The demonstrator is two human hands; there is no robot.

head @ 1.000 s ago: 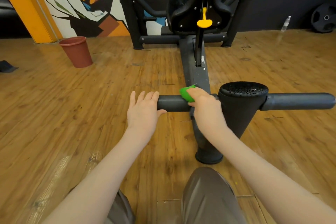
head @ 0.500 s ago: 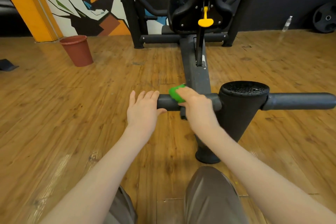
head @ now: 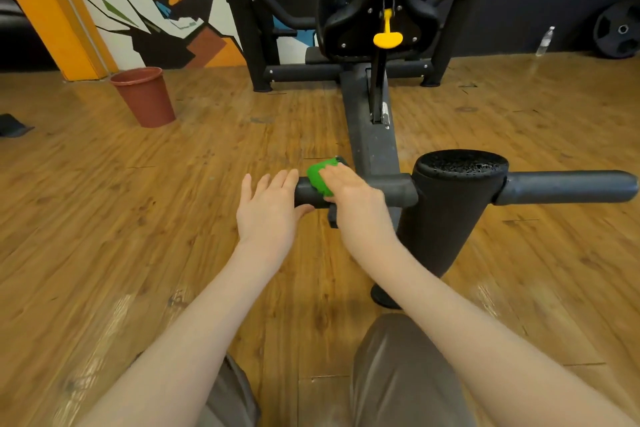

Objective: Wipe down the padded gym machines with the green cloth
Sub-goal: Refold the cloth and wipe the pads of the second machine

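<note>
Cloth [head: 320,177], bright green and bunched, sits on the top of the left padded bar [head: 356,191] of a black gym machine, close to that bar's free left end. The right hand [head: 353,191] covers it from the near side, fingers curled over the bar and pressing the cloth onto the padding, with green showing past the fingertips on the left and far side. The left hand [head: 268,210] lies flat at the very end of the same bar, fingers straight and only slightly spread, the thumb touching the underside of the bar's tip; it grips nothing. The bar runs into a thick upright padded roller [head: 453,211] with a pitted foam top, and a matching right padded bar [head: 568,186] sticks out the other side. Beyond, a grey floor beam [head: 372,135] leads to the seat [head: 377,15], which carries a yellow adjustment lever [head: 388,35]. On the wooden floor [head: 138,236], a reddish-brown bucket [head: 145,99] stands near an orange pillar [head: 52,10], and a water bottle [head: 544,42] and weight plate [head: 620,29] stand at the dark far wall.
</note>
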